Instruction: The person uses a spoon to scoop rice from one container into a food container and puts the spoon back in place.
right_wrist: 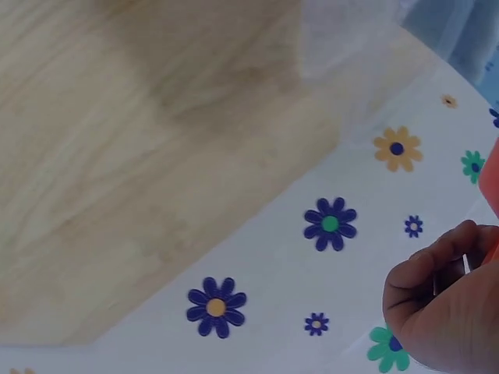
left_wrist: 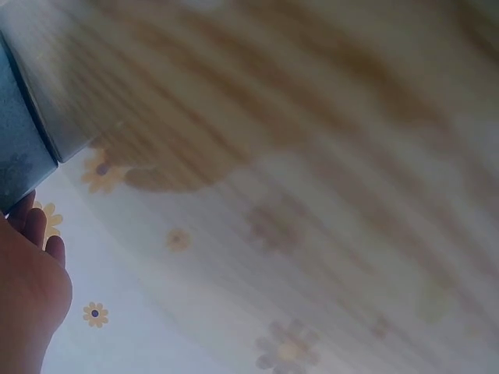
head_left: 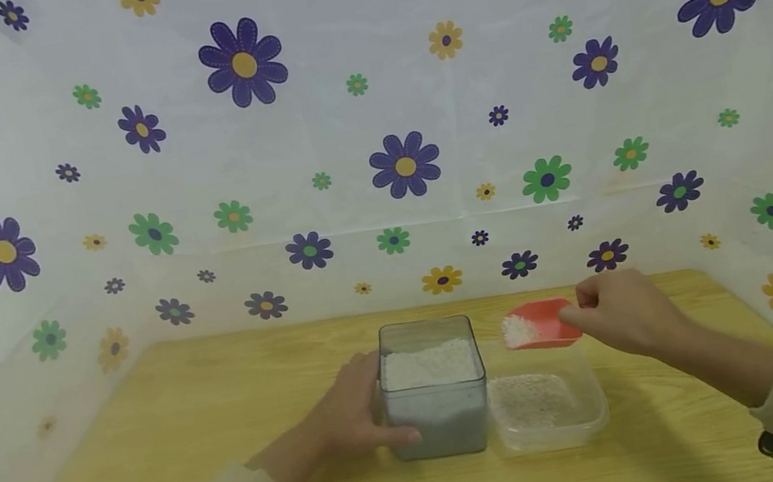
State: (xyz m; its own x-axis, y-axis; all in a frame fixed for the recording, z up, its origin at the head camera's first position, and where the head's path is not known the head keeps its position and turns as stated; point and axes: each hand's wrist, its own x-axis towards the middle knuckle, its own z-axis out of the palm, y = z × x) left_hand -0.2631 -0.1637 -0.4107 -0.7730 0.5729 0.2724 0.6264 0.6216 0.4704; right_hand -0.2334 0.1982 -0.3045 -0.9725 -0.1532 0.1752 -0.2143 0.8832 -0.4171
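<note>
A tall grey see-through square container [head_left: 439,418], largely filled with white rice [head_left: 429,365], stands upright on the table. My left hand [head_left: 354,410] holds it from the left side, thumb across the front and fingers along the side toward the back. My right hand [head_left: 626,313] pinches the handle of a red scoop [head_left: 551,319], which carries a small heap of rice at its tip. Below the scoop is a low clear plastic box [head_left: 554,438] with a layer of rice-like grains [head_left: 529,401] over its bottom. In the right wrist view only an edge of the scoop shows.
Both containers stand side by side on a yellow wood-grain table [head_left: 198,439]. A white sheet with printed flowers [head_left: 339,130] closes off the back and both sides.
</note>
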